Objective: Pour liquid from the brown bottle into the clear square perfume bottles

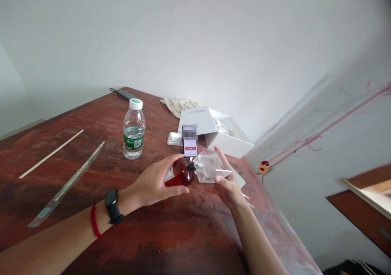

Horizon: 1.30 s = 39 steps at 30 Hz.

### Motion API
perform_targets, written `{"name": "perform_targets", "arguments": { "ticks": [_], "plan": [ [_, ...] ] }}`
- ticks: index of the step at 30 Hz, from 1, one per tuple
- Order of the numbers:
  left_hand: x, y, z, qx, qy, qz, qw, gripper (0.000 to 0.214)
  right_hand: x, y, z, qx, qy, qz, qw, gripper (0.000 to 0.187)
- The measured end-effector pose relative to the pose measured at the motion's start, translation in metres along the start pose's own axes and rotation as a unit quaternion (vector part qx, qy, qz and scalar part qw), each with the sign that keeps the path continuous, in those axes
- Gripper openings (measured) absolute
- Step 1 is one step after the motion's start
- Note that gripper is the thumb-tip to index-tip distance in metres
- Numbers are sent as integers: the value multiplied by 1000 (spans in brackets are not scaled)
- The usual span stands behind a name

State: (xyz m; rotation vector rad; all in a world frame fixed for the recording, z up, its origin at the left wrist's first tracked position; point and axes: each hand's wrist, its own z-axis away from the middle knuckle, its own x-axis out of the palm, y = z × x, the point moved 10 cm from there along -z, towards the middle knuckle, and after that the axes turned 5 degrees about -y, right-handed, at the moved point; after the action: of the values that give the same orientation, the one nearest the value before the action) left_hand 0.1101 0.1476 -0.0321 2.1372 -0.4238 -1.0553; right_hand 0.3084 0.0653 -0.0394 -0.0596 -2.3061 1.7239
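Observation:
My left hand point(161, 175) is wrapped round a dark amber bottle point(184, 172) with a pale label. The bottle lies tilted on its side, its black-marked neck pointing right. At the mouth of the bottle is a clear plastic cup point(207, 167), tipped over and gripped by my right hand point(227, 183). A short white stick point(223, 171) shows against the cup near my right thumb. Whether liquid is passing between bottle and cup, I cannot tell. Just behind them stands a phone point(190, 142) with its screen lit.
On the brown wooden table point(152, 242) stands a water bottle point(134, 134). Left of it lie a bare chopstick point(51, 153) and a wrapped pair point(69, 183). A white box point(230, 142), a cloth point(177, 105) and a grey pouch point(124, 94) sit toward the wall.

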Motion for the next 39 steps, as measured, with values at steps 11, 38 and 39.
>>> {"name": "perform_targets", "arguments": {
  "ticks": [11,38,39],
  "plan": [
    [0,2,-1,-4,-5,0,1000,90,-2,-2,1,-3,0,21,1000,103],
    [0,6,-1,-6,-10,4,1000,88,-3,-5,3,-5,-1,39,999,98],
    [0,6,-1,-4,-10,4,1000,88,-3,-5,3,-6,-1,38,999,98]
  ]
}}
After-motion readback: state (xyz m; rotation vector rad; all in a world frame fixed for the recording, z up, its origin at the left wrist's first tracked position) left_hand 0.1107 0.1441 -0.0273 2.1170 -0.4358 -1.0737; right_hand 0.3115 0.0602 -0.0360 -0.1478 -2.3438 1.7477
